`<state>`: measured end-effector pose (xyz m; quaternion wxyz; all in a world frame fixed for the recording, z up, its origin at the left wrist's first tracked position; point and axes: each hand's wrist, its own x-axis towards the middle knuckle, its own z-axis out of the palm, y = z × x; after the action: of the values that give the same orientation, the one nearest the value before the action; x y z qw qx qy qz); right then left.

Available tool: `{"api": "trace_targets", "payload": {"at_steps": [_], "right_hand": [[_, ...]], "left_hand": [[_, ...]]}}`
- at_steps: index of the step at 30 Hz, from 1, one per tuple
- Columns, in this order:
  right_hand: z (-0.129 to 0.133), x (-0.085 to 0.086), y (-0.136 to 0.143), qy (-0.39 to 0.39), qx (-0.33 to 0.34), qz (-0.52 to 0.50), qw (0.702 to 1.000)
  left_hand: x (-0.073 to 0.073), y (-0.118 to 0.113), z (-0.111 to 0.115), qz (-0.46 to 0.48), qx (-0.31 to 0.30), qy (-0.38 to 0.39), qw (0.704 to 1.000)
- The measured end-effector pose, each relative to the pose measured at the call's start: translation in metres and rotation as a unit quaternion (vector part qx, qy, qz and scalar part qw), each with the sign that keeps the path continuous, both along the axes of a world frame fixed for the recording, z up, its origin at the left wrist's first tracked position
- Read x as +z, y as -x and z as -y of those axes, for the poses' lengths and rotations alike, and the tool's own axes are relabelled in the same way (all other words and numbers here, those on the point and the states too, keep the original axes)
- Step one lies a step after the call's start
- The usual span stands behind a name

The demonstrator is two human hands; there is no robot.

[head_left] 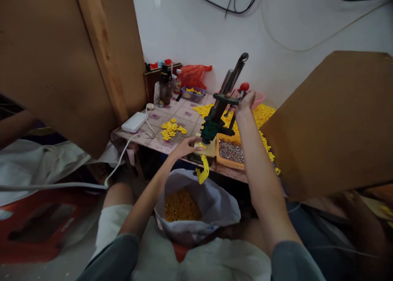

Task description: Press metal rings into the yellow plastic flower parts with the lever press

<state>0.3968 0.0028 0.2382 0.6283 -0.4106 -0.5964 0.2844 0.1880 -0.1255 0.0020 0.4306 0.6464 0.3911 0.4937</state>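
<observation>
A dark green hand press [211, 127] with a spring along its top stands at the table's front edge. My right hand [245, 103] is closed around its lever, just below the red knob [244, 87]. At the base of the press, my left hand [188, 146] pinches a small yellow plastic piece [202, 145] under the ram. Fingertips partly hide that piece. A curved yellow chute [203, 170] hangs from the front of the press. Below it, an open white sack [217, 205] between my legs holds many yellow pieces [181, 205].
Right of the press is an orange tray [230, 163] of small metal parts. Yellow pieces lie in a small pile [172, 129] and a large heap [260, 115]. A white power strip [135, 122] sits at left. Cardboard sheets [331, 129] flank the table; people's arms show beyond them.
</observation>
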Motion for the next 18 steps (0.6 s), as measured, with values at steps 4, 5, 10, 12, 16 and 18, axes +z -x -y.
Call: {"api": "trace_targets", "payload": {"at_steps": [4,5,10,12,16,18], "right_hand": [[0.075,-0.021,0.009,-0.094,0.050,-0.107,0.989],[0.102,-0.032,0.009,-0.122,0.053,-0.120,0.984],[0.164,-0.078,-0.009,-0.150,-0.046,-0.020,0.987],[0.158,-0.094,-0.027,-0.087,-0.128,0.128,0.980],[0.154,-0.133,-0.063,0.189,-0.155,0.439,0.865],[0.156,-0.147,-0.072,0.257,-0.093,0.540,0.796]], "left_hand": [[-0.005,0.001,-0.006,0.014,0.203,-0.037,0.978],[-0.005,0.001,-0.009,-0.022,0.272,-0.043,0.961],[0.005,-0.002,-0.027,-0.327,0.390,-0.004,0.861],[0.008,-0.008,-0.031,-0.403,0.385,0.016,0.830],[0.008,-0.017,-0.030,-0.448,0.387,0.035,0.805],[0.008,-0.018,-0.028,-0.431,0.392,0.041,0.812]]}}
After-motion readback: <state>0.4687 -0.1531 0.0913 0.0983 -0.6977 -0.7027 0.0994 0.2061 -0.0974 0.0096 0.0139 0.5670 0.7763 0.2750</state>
